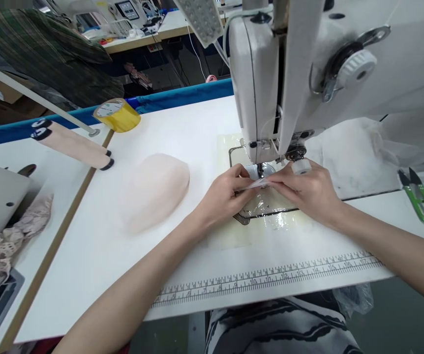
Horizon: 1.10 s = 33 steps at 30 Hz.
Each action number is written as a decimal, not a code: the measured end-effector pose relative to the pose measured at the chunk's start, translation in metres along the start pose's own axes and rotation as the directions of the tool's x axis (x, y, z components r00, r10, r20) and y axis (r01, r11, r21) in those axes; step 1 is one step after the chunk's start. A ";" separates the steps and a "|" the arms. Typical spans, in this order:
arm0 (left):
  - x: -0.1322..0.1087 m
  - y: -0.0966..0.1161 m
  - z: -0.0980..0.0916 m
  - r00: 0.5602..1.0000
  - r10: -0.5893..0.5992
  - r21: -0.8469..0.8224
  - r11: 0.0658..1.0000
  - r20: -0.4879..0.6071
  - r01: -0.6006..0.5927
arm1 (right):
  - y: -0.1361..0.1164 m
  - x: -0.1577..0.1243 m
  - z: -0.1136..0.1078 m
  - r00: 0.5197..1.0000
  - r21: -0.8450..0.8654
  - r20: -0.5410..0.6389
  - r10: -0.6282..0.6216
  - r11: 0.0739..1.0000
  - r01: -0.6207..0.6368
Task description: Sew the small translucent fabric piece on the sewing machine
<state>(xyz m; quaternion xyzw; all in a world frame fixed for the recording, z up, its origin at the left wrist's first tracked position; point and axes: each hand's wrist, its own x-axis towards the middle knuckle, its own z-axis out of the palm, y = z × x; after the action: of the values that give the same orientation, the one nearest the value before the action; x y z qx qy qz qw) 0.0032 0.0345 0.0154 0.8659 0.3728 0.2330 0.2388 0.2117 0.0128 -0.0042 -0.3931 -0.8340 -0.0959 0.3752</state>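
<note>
Under the head of a white sewing machine (258, 88), my two hands meet close to the needle and presser foot (260, 169). My left hand (228, 191) pinches one side of a small sheer white piece of fabric (258, 183). The other side is pinched between the fingers of my right hand (304, 189), which is partly behind a white knob of the machine. The fabric lies just in front of the presser foot. A sheer pale pink fabric piece (156, 189) lies on the white table, left of my left hand.
Two thread spools (74, 147) and yellow tape (118, 115) are at the back left. Lace fabric (3, 255) lies far left. Green snips (420, 196) and white fabric (355, 152) are right. A ruler strip (263, 278) follows the front edge. A person in plaid (49, 54) stands beyond.
</note>
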 end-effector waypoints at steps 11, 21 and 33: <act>-0.023 0.010 0.012 0.944 0.330 0.501 0.817 -0.001 -0.285 | -0.008 -0.007 -0.015 0.977 -0.038 0.167 -0.131 0.989 0.140; -0.036 0.021 0.014 0.938 0.346 0.668 0.694 0.018 -0.269 | -0.012 -0.008 -0.014 0.963 -0.085 0.193 -0.188 0.975 0.207; -0.025 0.011 0.010 0.951 0.310 0.649 0.725 -0.006 -0.232 | -0.004 -0.008 -0.006 0.969 -0.123 0.179 -0.170 0.973 0.193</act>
<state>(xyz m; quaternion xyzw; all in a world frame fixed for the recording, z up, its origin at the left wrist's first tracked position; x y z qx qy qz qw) -0.0005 0.0064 0.0079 0.9252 0.3119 0.1733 -0.1294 0.2150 0.0031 -0.0050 -0.3470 -0.8863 -0.1546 0.2650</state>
